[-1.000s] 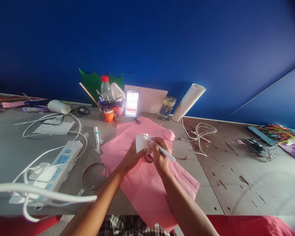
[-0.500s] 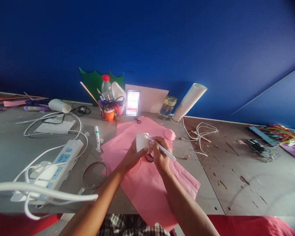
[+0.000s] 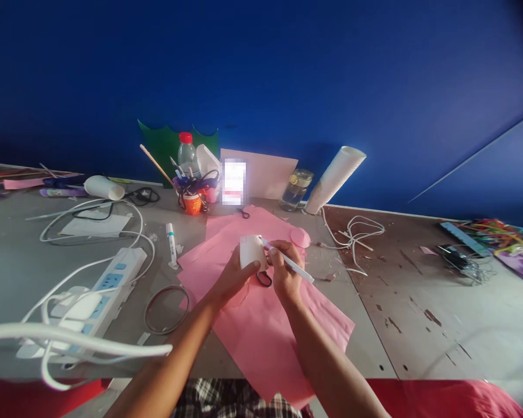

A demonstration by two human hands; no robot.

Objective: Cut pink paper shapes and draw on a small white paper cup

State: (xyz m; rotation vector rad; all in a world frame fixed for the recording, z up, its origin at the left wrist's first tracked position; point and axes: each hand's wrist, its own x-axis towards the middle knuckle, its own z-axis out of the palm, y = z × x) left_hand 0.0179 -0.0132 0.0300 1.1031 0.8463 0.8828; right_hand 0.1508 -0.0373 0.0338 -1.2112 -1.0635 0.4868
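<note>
White and card-like in appearance, a small piece [image 3: 252, 253] occupies the centre of the frame, where the left hand [image 3: 235, 274] pinches it along its lower edge, the thumb lying across the front. A small faint mark shows at its upper left corner. The right hand [image 3: 286, 271], just beside it, grips a slim white pen [image 3: 300, 270] slantwise, the tip meeting or nearly meeting the piece's upper right edge; actual contact cannot be told. Below and between the hands lies a dark handle loop [image 3: 264, 280].

Pink sheets [image 3: 270, 342] overlap beneath both hands and extend to the bottom of the frame, past the near edge of the bench [image 3: 418, 331]. Near the right hand, a rounded pink piece [image 3: 300, 237] rests at the margin of the sheets. Left of centre are a white marker [image 3: 171, 244], standing out against the grey surface, and a ring [image 3: 146, 318] lying flat.

At the lower left, a white power strip [image 3: 118, 273] is crossed by a white cable [image 3: 87, 340]. Along the back, from left to right: a paper cup [image 3: 102, 188] on its side, a clear bottle [image 3: 187, 155] with a red cap, a glass jar [image 3: 296, 190], and a leaning stack of cups [image 3: 335, 181] against the blue wall [image 3: 261, 75].
</note>
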